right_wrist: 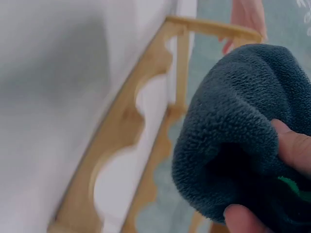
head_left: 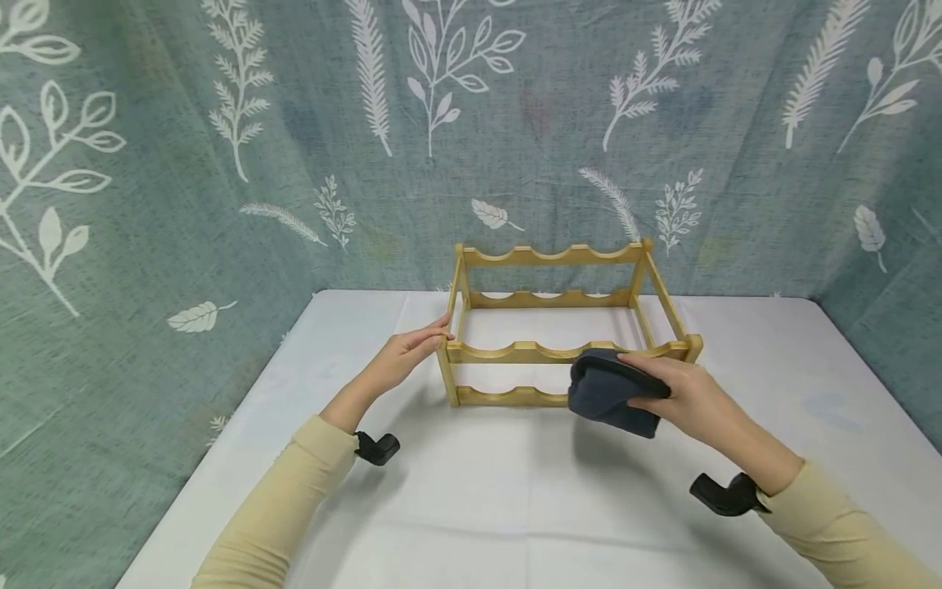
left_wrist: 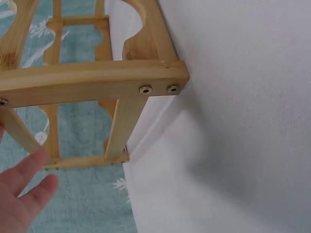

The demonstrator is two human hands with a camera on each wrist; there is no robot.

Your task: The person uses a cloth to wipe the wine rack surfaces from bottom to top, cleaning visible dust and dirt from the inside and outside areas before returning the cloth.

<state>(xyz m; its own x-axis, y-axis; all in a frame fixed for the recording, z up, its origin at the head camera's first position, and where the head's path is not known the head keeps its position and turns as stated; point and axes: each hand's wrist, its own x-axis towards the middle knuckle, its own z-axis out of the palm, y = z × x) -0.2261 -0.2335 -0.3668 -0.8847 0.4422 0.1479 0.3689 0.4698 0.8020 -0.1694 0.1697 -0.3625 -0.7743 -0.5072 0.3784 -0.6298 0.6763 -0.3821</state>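
A wooden rack (head_left: 524, 352) with scalloped rails stands on the white table, its lower front rail facing me. My left hand (head_left: 407, 352) touches the rack's upper left front corner, fingers fairly straight; in the left wrist view, two of its fingers (left_wrist: 29, 170) extend beside the rack's side frame. My right hand (head_left: 688, 401) holds a folded dark blue cloth (head_left: 611, 397) against or just before the right half of the front top rail; contact is unclear. Close up, the cloth (right_wrist: 233, 102) looks thick and fuzzy, pinched between thumb and fingers.
A white cloth covers the table (head_left: 471, 491). Behind and left of it hangs a grey-green curtain (head_left: 545, 164) with white leaf prints. Each wrist wears a black camera mount, the left one (head_left: 378, 449) and the right one (head_left: 727, 495).
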